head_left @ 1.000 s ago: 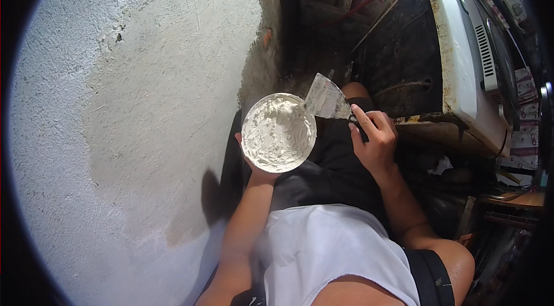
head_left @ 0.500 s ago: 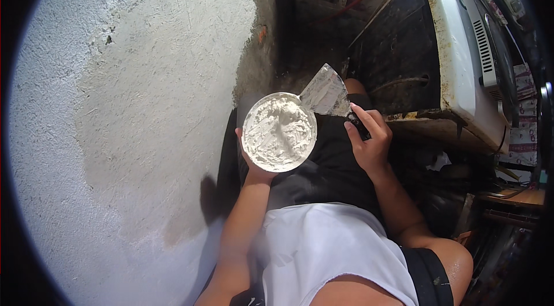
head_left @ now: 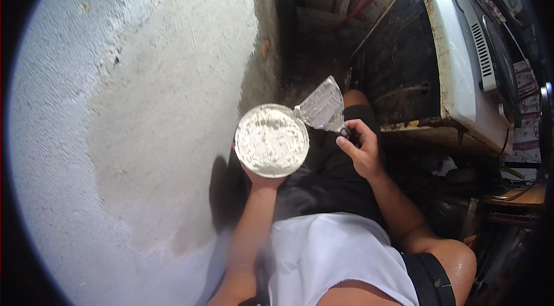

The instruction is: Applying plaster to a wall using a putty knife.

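Note:
My left hand (head_left: 259,172) is wrapped under a round tub (head_left: 271,140) of creamy white paste, its fingers mostly hidden behind it. My right hand (head_left: 361,153) grips the handle of a putty knife (head_left: 322,105), thumb along the near side. The broad metal blade is tilted up, smeared with paste, with its left corner at or just beside the tub's upper right rim; whether they touch I cannot tell. Both are held over my lap, in dark shorts (head_left: 311,190).
A rough wall (head_left: 156,104) with a greyer patch fills the left side, close to my left arm. At right stands a rusty white appliance (head_left: 433,46) with a dark open side. A red hose (head_left: 363,6) hangs behind. A wooden ledge (head_left: 519,195) is at lower right.
The tub in my left hand has shifted slightly down and left. My right hand and the knife have also moved down and left, the blade staying near the rim.

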`<state>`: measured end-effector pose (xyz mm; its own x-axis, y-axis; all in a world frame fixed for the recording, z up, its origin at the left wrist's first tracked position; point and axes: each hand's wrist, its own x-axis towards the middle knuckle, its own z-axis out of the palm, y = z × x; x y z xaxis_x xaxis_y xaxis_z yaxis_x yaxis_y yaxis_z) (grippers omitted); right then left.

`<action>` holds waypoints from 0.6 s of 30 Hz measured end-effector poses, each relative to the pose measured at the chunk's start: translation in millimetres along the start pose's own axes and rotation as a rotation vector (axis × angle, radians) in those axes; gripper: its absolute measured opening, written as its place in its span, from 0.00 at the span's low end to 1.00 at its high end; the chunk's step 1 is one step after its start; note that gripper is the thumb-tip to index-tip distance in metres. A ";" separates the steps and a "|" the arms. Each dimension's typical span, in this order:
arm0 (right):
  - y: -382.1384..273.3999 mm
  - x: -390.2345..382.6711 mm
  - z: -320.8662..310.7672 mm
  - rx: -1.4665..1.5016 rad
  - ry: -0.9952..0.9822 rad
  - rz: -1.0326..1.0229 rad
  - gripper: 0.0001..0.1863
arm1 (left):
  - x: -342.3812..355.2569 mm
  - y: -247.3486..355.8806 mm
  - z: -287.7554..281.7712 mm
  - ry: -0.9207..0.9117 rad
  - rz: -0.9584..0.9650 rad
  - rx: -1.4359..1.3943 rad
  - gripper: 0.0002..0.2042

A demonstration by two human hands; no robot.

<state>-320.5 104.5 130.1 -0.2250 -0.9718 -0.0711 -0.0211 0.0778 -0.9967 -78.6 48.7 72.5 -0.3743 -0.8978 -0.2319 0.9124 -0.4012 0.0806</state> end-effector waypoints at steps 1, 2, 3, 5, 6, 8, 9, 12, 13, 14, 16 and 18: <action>9.2 6.8 1.9 0.015 -0.019 -0.067 0.13 | 0.0 0.3 -3.3 0.026 0.008 0.039 0.44; 6.8 14.7 5.5 0.026 -0.008 -0.084 0.13 | -2.9 2.2 -10.3 0.054 0.018 0.078 0.44; 0.2 20.1 12.9 0.071 -0.048 -0.066 0.13 | -10.6 6.0 -22.3 0.043 0.021 0.097 0.44; -5.3 35.7 21.7 0.008 -0.081 -0.112 0.14 | -18.0 11.6 -36.9 0.034 0.286 0.854 0.43; -9.1 45.6 22.0 0.017 -0.066 -0.125 0.14 | -21.4 14.6 -35.1 0.017 0.282 0.867 0.43; -24.2 67.9 19.7 -0.284 -0.044 -0.257 0.14 | -27.3 13.7 1.8 0.091 0.013 0.139 0.43; -25.0 80.4 20.6 -0.277 -0.032 -0.262 0.14 | -30.2 15.9 1.8 0.144 0.027 0.175 0.43; -27.2 120.8 33.0 -0.427 0.053 -0.531 0.18 | -40.4 22.2 7.4 -0.060 -0.079 0.345 0.43; -25.4 134.3 34.5 -0.471 0.050 -0.617 0.21 | -39.2 23.1 6.8 0.032 -0.083 -0.013 0.42; -23.3 148.1 37.6 -0.460 0.061 -0.620 0.21 | -34.0 25.7 6.0 0.029 -0.085 0.001 0.42; -16.1 176.1 45.4 -0.482 0.070 -0.693 0.21 | -22.5 30.0 4.4 0.132 -0.163 -0.331 0.42; -3.8 213.7 53.1 -0.463 0.085 -0.676 0.20 | -16.7 35.9 -14.1 0.207 -0.151 -0.162 0.42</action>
<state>-316.8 -115.3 116.7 -0.0926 -0.8232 0.5601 -0.5740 -0.4155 -0.7056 -37.2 51.9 65.6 -0.4810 -0.7676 -0.4237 0.8699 -0.4781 -0.1213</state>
